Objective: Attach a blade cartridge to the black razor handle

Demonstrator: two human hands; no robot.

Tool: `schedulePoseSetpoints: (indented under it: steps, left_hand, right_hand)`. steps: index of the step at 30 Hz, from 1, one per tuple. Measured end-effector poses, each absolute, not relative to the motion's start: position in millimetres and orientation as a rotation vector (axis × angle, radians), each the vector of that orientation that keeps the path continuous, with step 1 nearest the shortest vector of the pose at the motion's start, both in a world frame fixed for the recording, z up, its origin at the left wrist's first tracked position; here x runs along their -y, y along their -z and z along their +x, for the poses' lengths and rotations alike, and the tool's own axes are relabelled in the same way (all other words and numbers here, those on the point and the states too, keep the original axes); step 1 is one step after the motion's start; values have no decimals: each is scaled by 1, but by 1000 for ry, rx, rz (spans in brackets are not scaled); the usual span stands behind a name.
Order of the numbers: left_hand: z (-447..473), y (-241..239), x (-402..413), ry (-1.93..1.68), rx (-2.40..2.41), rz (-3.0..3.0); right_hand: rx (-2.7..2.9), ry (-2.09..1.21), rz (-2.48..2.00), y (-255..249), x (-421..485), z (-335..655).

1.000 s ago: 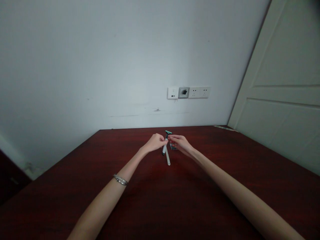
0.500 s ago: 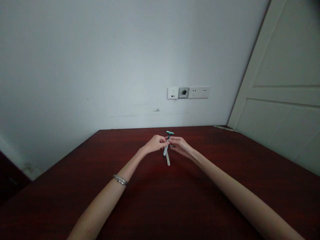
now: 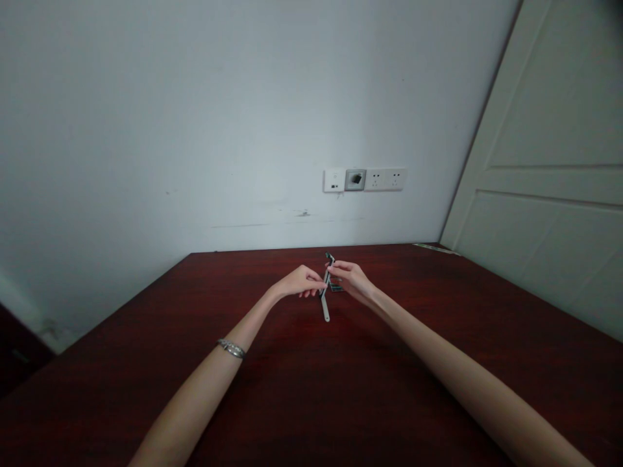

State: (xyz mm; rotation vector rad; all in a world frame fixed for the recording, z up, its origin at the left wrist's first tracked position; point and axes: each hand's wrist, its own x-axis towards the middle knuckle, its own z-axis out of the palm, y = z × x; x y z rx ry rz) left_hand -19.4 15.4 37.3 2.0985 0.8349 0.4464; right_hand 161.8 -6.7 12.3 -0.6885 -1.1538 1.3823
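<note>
A razor with a pale handle is held up over the table between my two hands, its head at the top seen nearly edge-on. My left hand pinches the lower part of the handle from the left. From the right, my right hand closes its thumb and fingers on the upper part, just below the head. Beneath them a second pale handle with a hole in its end lies on the table. A dark, greenish flat piece shows under my right fingers; whether it joins that handle is hidden.
The dark red wooden table runs back to a pale wall. Sockets and a plate with a black plug sit on the wall. A white panelled door stands at the right. A thin strip lies at the back right edge.
The razor has turned about its handle, so its head now shows edge-on instead of broadside. My left fingers have slid lower on the handle, while my right fingers stay near the head.
</note>
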Motion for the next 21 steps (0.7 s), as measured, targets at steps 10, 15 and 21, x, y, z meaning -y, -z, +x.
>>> schedulePoseSetpoints:
  steps: [10, 15, 21]
  left_hand:
    - [-18, -33, -17, -381, -794, 2067]
    - [-30, -35, -22, -251, -793, 2007]
    - [-40, -46, -35, -705, -852, 1512]
  right_hand:
    - [1167, -1357, -664, -16, 12, 153]
    - [1206, -1324, -649, -20, 18, 151]
    - [1180, -1281, -674, -22, 19, 146]
